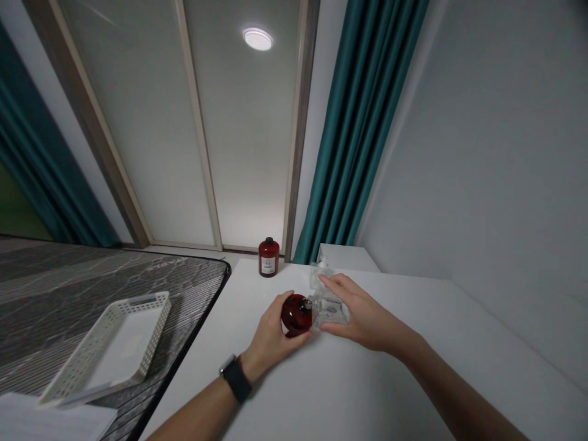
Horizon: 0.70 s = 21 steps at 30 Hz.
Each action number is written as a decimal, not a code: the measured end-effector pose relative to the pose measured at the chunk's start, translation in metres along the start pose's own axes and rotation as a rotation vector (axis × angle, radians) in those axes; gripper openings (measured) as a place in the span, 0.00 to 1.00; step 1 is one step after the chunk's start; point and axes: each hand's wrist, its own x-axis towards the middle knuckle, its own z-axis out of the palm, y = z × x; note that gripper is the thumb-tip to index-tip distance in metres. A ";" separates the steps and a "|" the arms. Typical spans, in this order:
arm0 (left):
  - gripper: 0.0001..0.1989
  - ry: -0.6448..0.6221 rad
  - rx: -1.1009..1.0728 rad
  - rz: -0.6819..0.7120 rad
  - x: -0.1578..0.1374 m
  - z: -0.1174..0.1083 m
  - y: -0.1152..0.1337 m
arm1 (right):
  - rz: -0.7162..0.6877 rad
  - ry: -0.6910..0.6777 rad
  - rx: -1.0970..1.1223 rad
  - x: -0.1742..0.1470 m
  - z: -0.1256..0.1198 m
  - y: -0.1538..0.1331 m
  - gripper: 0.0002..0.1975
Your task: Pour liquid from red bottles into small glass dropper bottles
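Note:
My left hand (278,331) is closed round a dark red bottle (296,313), whose narrow open-looking neck leans to the right. In my right hand (356,315) lies a clear bottle (333,311), tipped on its side with its mouth end close to the red bottle's neck. Whether the two necks touch, I cannot tell. Just behind my right fingers stands another clear container (315,275) with a whitish top, partly hidden. Farther back, a second red bottle (269,258) with a black cap and white label stands upright on the white table (285,398).
To the left, a white perforated basket (154,334) sits on a grey patterned surface (184,275) with a black edge. White paper (55,419) lies at the lower left. A white box (351,257) stands behind the table, near the green curtain (358,135).

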 end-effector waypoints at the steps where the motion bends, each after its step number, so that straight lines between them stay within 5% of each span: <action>1: 0.37 0.001 -0.002 -0.004 0.000 0.000 0.000 | -0.004 0.003 0.000 0.000 0.000 0.000 0.43; 21: 0.37 0.043 -0.033 -0.045 -0.003 0.005 0.000 | -0.006 -0.012 -0.010 0.003 -0.005 -0.002 0.43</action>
